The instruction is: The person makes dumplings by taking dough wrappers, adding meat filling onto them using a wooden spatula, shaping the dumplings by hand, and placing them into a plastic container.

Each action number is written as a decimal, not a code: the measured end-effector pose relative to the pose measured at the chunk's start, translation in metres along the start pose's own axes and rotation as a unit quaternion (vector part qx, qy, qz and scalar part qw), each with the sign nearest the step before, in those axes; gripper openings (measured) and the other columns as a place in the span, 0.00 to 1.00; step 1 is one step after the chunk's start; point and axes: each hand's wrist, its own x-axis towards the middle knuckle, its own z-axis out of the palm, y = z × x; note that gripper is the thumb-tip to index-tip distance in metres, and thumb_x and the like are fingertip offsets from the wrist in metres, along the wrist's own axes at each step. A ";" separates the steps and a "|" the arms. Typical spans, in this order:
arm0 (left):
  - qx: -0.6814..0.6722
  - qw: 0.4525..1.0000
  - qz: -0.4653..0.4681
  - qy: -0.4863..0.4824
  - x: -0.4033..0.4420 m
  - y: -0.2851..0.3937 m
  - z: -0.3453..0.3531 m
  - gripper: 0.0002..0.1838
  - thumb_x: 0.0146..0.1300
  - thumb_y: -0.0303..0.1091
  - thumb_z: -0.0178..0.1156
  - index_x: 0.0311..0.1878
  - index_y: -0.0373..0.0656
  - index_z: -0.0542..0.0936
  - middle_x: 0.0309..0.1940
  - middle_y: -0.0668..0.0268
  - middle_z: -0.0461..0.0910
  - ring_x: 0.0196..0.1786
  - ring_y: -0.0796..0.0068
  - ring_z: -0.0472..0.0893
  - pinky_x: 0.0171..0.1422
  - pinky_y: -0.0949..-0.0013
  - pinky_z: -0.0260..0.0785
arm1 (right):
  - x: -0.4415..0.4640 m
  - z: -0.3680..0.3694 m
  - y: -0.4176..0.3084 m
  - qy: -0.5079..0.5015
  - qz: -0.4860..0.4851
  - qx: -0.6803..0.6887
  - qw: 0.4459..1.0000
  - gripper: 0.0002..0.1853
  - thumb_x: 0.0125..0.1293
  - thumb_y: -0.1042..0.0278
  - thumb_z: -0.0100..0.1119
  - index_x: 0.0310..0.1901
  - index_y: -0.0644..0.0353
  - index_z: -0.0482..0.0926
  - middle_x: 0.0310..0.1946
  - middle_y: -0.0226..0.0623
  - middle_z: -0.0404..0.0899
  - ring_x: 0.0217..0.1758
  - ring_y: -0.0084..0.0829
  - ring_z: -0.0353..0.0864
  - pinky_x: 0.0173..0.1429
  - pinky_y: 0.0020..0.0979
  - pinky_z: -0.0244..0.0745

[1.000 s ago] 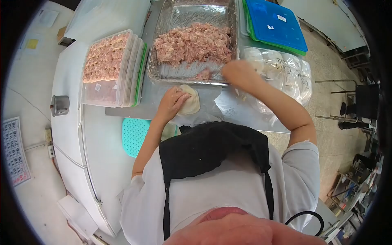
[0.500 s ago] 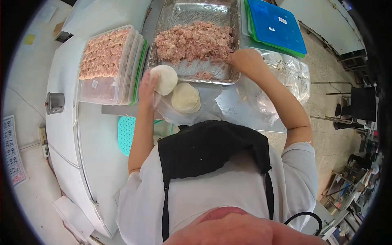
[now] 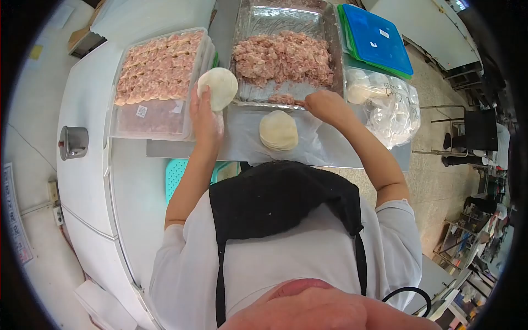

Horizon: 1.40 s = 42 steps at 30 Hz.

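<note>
My left hand (image 3: pixel 205 122) holds up a round white dumpling wrapper (image 3: pixel 221 88) by its edge, left of the metal tray (image 3: pixel 336 49). My right hand (image 3: pixel 328 108) is closed at the tray's near rim, its fingers around something thin that I cannot make out. Beside those fingertips lies a small lump of minced filling (image 3: pixel 285 99), near the rim. The main heap of minced filling (image 3: pixel 283 58) fills the tray's middle. Between my hands, a stack of round wrappers (image 3: pixel 279 130) rests on a plastic sheet (image 3: pixel 242 132).
Clear boxes of filled dumplings (image 3: pixel 157 69) stand at the left. At the right are blue and green lids (image 3: pixel 379 41) and a bag of wrappers (image 3: pixel 390 107) with handwriting. A metal cup (image 3: pixel 73 142) sits far left; a chair (image 3: pixel 479 131) stands beyond the table.
My right hand has come down from the heap to the near rim. My left hand still holds the wrapper, now tilted more upright. The view has shifted, showing the table further right.
</note>
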 end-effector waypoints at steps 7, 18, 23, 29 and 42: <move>-0.095 0.994 -0.053 -0.010 0.036 -0.024 0.015 0.20 0.74 0.34 0.46 0.64 0.34 0.65 0.60 0.54 0.72 0.61 0.59 0.74 0.68 0.57 0.66 | 0.004 -0.030 -0.015 0.012 0.063 0.407 0.911 0.19 0.70 0.55 0.52 0.38 0.64 0.83 0.23 0.43 0.80 0.26 0.35 0.77 0.35 0.37 0.70; -0.309 0.912 -0.266 -0.048 0.060 -0.020 0.092 0.37 0.71 0.64 0.36 0.65 0.40 0.65 0.62 0.56 0.68 0.65 0.54 0.68 0.72 0.46 0.55 | 0.003 -0.034 -0.034 0.251 0.050 0.270 0.928 0.16 0.68 0.61 0.55 0.50 0.63 0.80 0.36 0.49 0.82 0.42 0.49 0.81 0.47 0.45 0.75; -0.259 0.934 -0.241 -0.051 0.060 -0.023 0.095 0.37 0.70 0.64 0.39 0.63 0.37 0.68 0.61 0.55 0.70 0.64 0.57 0.69 0.72 0.48 0.56 | -0.011 -0.054 -0.037 0.259 0.069 0.144 0.953 0.14 0.68 0.61 0.53 0.49 0.59 0.78 0.40 0.45 0.80 0.43 0.47 0.81 0.44 0.46 0.76; -0.260 0.940 -0.213 -0.054 0.073 -0.032 0.097 0.37 0.66 0.65 0.49 0.56 0.35 0.71 0.46 0.56 0.77 0.55 0.58 0.74 0.64 0.54 0.65 | -0.027 -0.099 -0.025 0.151 0.054 0.083 0.984 0.15 0.68 0.62 0.53 0.51 0.60 0.76 0.39 0.47 0.80 0.41 0.48 0.81 0.43 0.45 0.77; 0.263 0.917 0.089 -0.287 0.026 -0.001 0.145 0.34 0.53 0.31 0.70 0.64 0.42 0.69 0.46 0.61 0.78 0.51 0.69 0.78 0.58 0.63 0.71 | -0.033 -0.061 0.083 0.093 -0.026 0.495 0.864 0.18 0.73 0.57 0.47 0.49 0.64 0.78 0.36 0.49 0.81 0.40 0.48 0.80 0.46 0.40 0.72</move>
